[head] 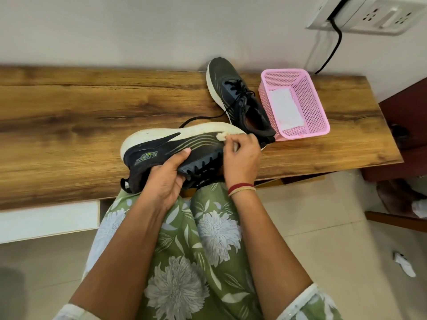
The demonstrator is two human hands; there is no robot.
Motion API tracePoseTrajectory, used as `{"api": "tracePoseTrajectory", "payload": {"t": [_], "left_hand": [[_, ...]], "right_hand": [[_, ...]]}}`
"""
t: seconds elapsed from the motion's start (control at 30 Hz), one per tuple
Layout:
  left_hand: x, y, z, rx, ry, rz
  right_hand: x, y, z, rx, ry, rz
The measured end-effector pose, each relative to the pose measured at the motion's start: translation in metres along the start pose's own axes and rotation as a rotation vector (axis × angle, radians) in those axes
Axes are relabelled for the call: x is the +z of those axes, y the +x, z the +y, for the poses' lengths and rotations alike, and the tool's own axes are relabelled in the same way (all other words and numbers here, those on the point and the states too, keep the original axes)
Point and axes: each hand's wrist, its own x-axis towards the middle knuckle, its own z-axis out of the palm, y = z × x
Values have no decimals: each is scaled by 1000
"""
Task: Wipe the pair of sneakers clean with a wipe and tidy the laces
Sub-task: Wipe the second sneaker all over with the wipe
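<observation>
A black sneaker with a white sole [161, 144] lies tipped on its side at the near edge of the wooden table, sole facing away from me. My left hand [165, 177] grips it around the collar and tongue, thumb on its side. My right hand [240, 155] pinches a small crumpled wipe [223, 136] against the upper near the toe end, just below the sole. The second black sneaker [238, 95] stands upright farther back, its laces loose and one lace trailing over the table toward the held shoe.
A pink mesh basket [316, 105] holding white wipes stands to the right of the second sneaker. The wooden table [69, 116] stretches left. A black cable hangs from a wall socket [369, 17]. White scraps [404, 264] lie on the floor at right.
</observation>
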Motion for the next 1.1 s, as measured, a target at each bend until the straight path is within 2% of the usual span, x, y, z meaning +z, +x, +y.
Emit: {"api": "tracePoseTrajectory", "payload": {"t": [0.07, 0.17, 0.23, 0.33, 0.4, 0.5, 0.57, 0.63, 0.7, 0.77, 0.87, 0.93, 1.0, 1.1], "left_hand": [[0, 1, 0, -5, -4, 6], [0, 2, 2, 4, 1, 13], [0, 3, 2, 4, 3, 6], [1, 1, 1, -4, -23, 12], [1, 1, 1, -10, -17, 18], [0, 3, 4, 2, 3, 23], [0, 2, 4, -7, 5, 28], [1, 1, 3, -21, -12, 23], [1, 1, 4, -27, -23, 7], [-1, 4, 8, -37, -41, -14], [-4, 8, 11, -78, -60, -20], [-4, 9, 13, -93, -80, -19], [-4, 9, 14, -90, -99, -16], [-2, 8, 12, -36, -64, -5]], "right_hand": [[2, -3, -7, 48, 7, 7], [11, -19, -28, -107, 21, -135], [7, -11, -22, -183, -50, -156], [-3, 7, -4, 4, -72, -32], [2, -1, -14, 65, -58, -54], [12, -20, -36, -84, -10, -193], [6, -9, -27, -155, -117, -200], [-6, 8, -8, -68, -214, -158], [-14, 13, 4, 14, -134, -136], [-17, 9, 8, 72, 80, -117], [-23, 11, 10, 350, 469, 31], [-25, 19, 15, 484, 602, 102], [-23, 23, 16, 530, 623, 96], [-14, 24, 16, 460, 466, 5]]}}
